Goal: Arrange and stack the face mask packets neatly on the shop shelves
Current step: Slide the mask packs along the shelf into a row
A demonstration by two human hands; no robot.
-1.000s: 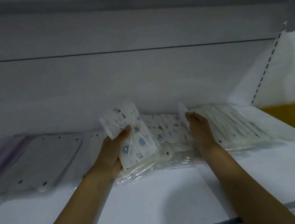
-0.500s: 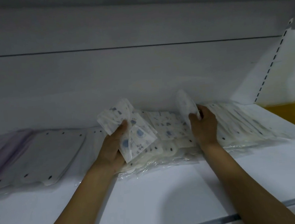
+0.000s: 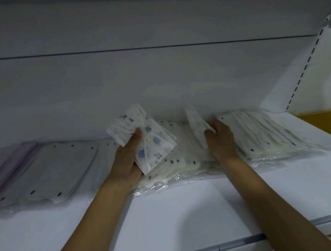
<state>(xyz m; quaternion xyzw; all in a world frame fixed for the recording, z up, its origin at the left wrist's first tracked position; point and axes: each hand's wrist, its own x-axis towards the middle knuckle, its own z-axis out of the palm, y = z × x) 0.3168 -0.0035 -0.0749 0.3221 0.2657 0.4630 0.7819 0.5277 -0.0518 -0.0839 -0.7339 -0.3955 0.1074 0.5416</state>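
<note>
My left hand [image 3: 126, 159] grips a bundle of white mask packets with blue prints [image 3: 142, 139], held tilted above the shelf. My right hand [image 3: 220, 140] pinches a plain white packet [image 3: 197, 126] and lifts its edge up off the heap. Under both hands lies a loose heap of white packets in clear wrap [image 3: 185, 163] near the back wall of the white shelf [image 3: 167, 214].
A fanned stack of white packets [image 3: 270, 135] lies to the right. Flat grey-white packets [image 3: 61, 169] and a purple stack [image 3: 7, 165] lie to the left. The slotted upright [image 3: 304, 68] stands at the right, with a yellow surface beyond it. The shelf's metal front edge [image 3: 229, 244] runs below.
My right hand has picked up a white packet from the heap and raised its edge. The printed bundle in my left hand stays lifted, shifted slightly.
</note>
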